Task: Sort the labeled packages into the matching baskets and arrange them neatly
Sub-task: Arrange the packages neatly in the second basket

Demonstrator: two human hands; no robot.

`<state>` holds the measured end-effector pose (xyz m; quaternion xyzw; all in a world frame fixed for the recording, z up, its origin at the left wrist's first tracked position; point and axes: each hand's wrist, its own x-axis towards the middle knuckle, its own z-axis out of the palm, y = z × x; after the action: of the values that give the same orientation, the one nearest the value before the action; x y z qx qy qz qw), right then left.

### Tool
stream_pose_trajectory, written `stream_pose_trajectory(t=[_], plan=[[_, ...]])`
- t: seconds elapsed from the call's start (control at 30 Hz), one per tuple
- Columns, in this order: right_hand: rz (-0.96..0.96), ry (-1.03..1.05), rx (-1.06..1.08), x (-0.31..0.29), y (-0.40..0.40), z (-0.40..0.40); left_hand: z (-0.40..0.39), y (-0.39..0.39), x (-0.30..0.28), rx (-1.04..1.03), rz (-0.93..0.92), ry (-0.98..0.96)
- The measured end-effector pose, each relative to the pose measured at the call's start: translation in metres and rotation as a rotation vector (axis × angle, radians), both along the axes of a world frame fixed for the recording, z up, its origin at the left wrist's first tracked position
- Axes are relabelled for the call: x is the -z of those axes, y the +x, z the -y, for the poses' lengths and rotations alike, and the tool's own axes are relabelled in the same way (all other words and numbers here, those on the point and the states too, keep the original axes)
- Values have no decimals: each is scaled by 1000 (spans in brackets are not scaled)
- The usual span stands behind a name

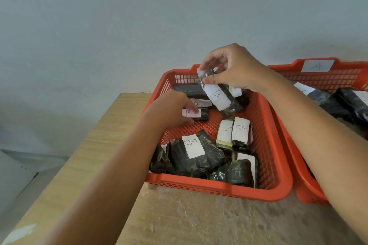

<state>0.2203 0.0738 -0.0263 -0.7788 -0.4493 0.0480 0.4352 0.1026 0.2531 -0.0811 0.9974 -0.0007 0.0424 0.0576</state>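
An orange basket (276,157) in the middle holds several black packages with white "B" labels. My right hand (233,67) pinches the top end of a long black package (219,96) marked B and holds it tilted above the basket's far side. My left hand (171,110) reaches in over the left rim, its fingers curled around a small black package (196,114) with a white label on the basket floor. A bigger B package (194,152) lies at the near left, and two narrow ones (234,132) sit side by side near the middle.
A second orange basket (318,74) with an "A" label (317,65) on its far rim stands to the right, holding more black packages (346,105). Both rest on a wooden table (95,157) against a pale wall. The table's left edge drops to the floor.
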Motion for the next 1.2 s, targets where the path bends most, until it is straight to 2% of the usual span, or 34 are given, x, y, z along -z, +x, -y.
stream_pose_trajectory(t=[0.1,0.23,0.33,0.47,0.63,0.77,0.9,1.13,1.2], plan=[[67,-113,-9,6,-2,-4,-2,2,1,-39,29,43],[140,-256,10,19,-5,-12,-3,1,0,2,83,-127],[156,-275,31,23,-5,-14,4,0,0,11,187,-159],[177,-342,38,24,-2,-14,14,2,-1,-20,161,-391],[146,-427,20,25,-4,-11,17,6,0,-29,69,-261],[265,-604,24,24,-5,-13,11,5,1,-8,0,-157],[290,-763,27,25,-9,-12,5,4,4,-14,-14,-36],[461,-806,48,27,-20,-19,7,3,3,-67,-59,53],[453,-853,49,28,-19,-20,5,3,3,-109,-65,52]])
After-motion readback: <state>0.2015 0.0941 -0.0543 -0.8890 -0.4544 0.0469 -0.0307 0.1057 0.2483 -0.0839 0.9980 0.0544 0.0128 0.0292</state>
